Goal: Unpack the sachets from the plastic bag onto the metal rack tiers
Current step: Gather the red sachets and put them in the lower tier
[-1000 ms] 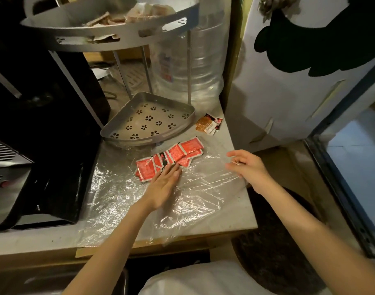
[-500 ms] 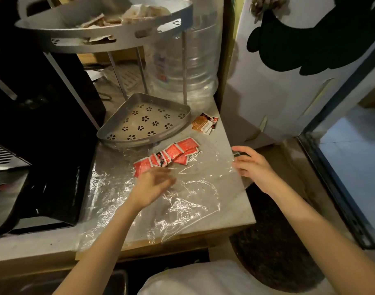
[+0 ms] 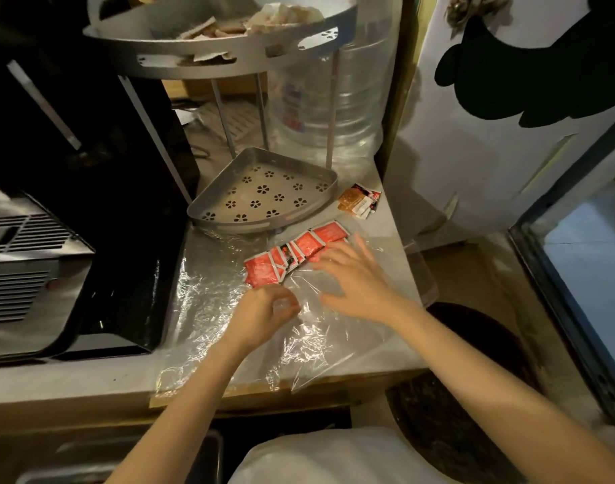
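No text is legible: print on the red rectangular foil sachets [image 3: 297,255] and the clear plastic water jug's label [image 3: 292,110] is blurred.

A large clear ribbed plastic water jug [image 3: 328,110] stands at the far edge of the pale grey surface [image 3: 89,379]. A glossy black appliance with silver vent grilles [image 3: 54,221] fills its left side. Past the right edge stands a white cabinet bearing a dark green shape [image 3: 491,117], with a dark round mat [image 3: 456,396] on the floor below.

Light: dim, warm; brighter daylight patch far right of plastic bag [image 3: 299,340].
Glare: bag creases.
Blur: hands, slight.
Edges: wide-angle bend.
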The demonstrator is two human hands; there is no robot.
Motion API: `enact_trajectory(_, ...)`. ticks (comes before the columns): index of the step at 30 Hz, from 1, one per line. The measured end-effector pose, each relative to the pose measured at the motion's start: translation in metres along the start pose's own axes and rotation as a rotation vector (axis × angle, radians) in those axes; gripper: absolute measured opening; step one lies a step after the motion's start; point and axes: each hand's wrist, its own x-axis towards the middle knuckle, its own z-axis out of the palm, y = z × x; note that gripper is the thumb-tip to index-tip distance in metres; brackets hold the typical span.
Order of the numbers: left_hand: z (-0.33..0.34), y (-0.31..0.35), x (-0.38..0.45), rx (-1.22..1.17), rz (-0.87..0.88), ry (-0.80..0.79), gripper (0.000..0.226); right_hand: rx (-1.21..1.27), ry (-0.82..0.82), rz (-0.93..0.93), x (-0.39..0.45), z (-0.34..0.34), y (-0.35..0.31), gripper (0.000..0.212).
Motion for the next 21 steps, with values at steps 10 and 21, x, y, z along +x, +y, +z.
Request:
enact_trajectory(10,-0.002,-0.003,-0.005,-0.546,-0.382,-0.076,0.024,0.392,-0.148,0.122,0.004,0.008,-0.022,0.014)
enact_trajectory(21,-0.009,0.007,0.006,-0.223,-0.265,-0.209,0.026,0.804,-0.172,0.255,-0.034,-0.037,0.008,0.014)
